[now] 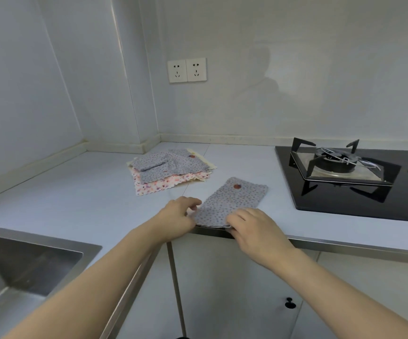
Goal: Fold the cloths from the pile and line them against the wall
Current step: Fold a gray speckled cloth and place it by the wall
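Note:
A grey dotted cloth (232, 200), folded into a long strip, lies on the pale countertop (75, 196) at its front edge. My left hand (177, 216) pinches the strip's near left corner. My right hand (252, 225) grips the near right corner, fingers curled over the fabric. Behind them, toward the corner of the wall, sits the pile of cloths (171, 170): grey dotted ones on top, a pink flowered one and a cream one beneath.
A black gas hob (349, 177) with pan supports fills the counter's right side. A steel sink (24, 267) is sunk in at the lower left. A double wall socket (187, 70) sits above the pile. Cabinet doors with a black knob (290, 303) are below.

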A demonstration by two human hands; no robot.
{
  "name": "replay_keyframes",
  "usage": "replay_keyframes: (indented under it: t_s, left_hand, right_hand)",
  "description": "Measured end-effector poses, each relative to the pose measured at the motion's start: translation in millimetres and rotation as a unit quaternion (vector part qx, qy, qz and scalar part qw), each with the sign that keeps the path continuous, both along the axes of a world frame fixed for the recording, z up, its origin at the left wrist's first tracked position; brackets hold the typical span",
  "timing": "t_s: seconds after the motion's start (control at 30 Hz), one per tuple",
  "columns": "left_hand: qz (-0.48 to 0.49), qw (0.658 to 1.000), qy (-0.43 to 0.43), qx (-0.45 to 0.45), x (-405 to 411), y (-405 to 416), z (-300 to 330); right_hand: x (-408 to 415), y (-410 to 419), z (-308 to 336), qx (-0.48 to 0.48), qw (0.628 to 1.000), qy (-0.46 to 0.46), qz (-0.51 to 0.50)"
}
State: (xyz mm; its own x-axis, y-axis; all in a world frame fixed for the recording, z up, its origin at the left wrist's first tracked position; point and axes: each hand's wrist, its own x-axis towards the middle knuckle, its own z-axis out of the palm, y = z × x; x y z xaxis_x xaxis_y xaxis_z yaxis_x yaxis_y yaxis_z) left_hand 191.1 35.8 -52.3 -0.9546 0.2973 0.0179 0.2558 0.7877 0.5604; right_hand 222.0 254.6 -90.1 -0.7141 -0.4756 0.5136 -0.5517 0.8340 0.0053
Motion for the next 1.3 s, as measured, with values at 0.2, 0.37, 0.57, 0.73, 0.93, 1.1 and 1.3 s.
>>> replay_keyframes:
  t_s: [0.2, 0.37, 0.57, 0.73, 0.93, 1.1, 1.3]
  left_hand:
    - [-0.099, 0.990, 0.026, -0.098, -1.8, 1.2, 3.0]
    - [-0.051, 0.997, 0.035, 0.056, -19.1, 15.2, 14.3]
    - [0.005, 0.986, -0.008, 0.165, -57.5, 45.2, 16.9]
    - [0.068, 0.980, 0.003, 0.187, -101.4, 81.2, 5.1]
    - [0.086, 0.991, 0.098, 0.013, -132.2, 102.4, -22.4]
    - [0.111, 0.986, 0.119, -0.040, -137.7, 105.3, -30.6]
    - [0.101, 0.993, 0.063, 0.005, -133.3, 103.2, -23.0]
  right_hand:
    - [12.7, 17.6, 24.2, -0.125, 0.982, -0.135, -0.031]
    - [1.9, 30.2, 33.5, -0.207, 0.957, -0.194, -0.058]
    - [-40.3, 49.6, 37.3, -0.332, 0.914, -0.212, -0.098]
    - [-86.5, 65.8, 27.8, -0.366, 0.893, -0.210, -0.159]
    - [-117.6, 77.1, 7.1, -0.156, 0.952, -0.144, -0.221]
    - [-122.5, 77.2, -2.7, -0.149, 0.955, -0.091, -0.240]
    - [-123.0, 77.7, -4.5, -0.156, 0.956, -0.095, -0.232]
